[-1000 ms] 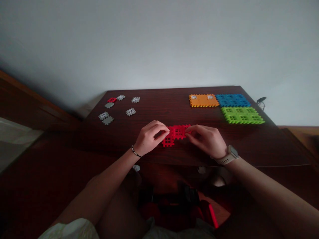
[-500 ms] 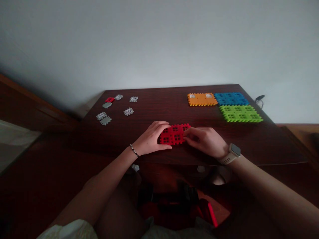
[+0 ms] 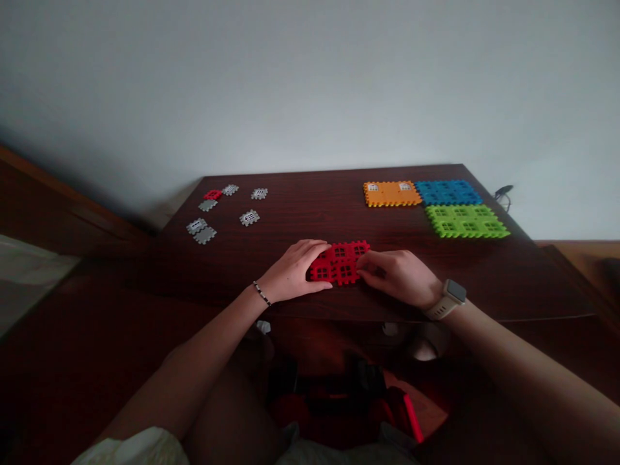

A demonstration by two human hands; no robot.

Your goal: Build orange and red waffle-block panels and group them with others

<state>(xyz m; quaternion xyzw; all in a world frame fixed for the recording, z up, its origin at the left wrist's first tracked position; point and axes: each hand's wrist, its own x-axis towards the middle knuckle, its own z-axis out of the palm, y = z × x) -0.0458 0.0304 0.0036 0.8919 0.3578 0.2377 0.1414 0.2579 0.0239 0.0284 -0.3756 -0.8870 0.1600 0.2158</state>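
Note:
Several red interlocking tiles [image 3: 343,261] with window openings lie joined as a panel near the table's front edge. My left hand [image 3: 295,270] grips the panel's left end, with the thumb along the near side and the fingers over the far side. At the right end my right hand [image 3: 394,274] pinches the near-right tile between thumb and fingers. A narrow gap shows between that tile and its left neighbour. My right fingers hide part of the panel's right edge.
On the dark wooden table [image 3: 310,213], orange [image 3: 391,194], blue [image 3: 448,192] and green [image 3: 465,221] tile panels lie at the back right. Several loose grey tiles [image 3: 249,217] and a red tile [image 3: 212,194] are at the left. A wall [image 3: 310,84] stands behind.
The near-right red tile has shifted slightly toward me, and a gap now shows beside its left neighbour. Both hands keep their grip in nearly the same place.

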